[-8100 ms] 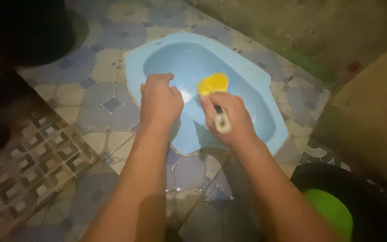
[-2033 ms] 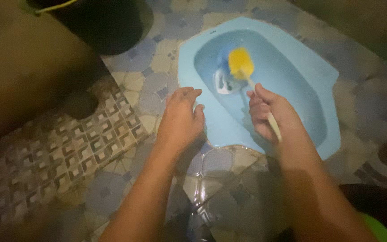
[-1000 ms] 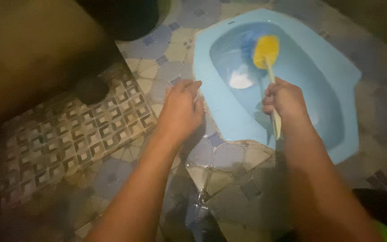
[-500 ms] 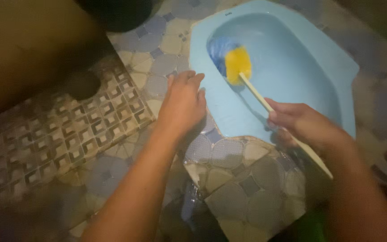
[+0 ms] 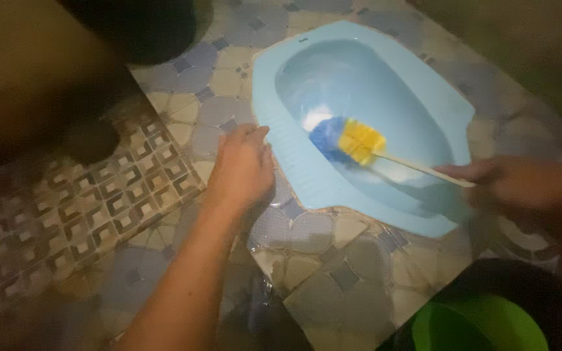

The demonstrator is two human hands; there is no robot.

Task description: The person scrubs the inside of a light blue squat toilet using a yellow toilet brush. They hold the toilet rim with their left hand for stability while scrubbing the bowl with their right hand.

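now the brush [image 5: 349,140] lies lower in the blue toilet [image 5: 424,104]; right hand [image 5: 521,188] grips its stick, left hand [image 5: 242,169] lies spread on the rim.

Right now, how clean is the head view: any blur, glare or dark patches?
Head view: dim overall; right hand smeared by motion blur; left hand and brush fairly sharp; white glare spot in the blue squat pan; upper left corner and right edge nearly black.
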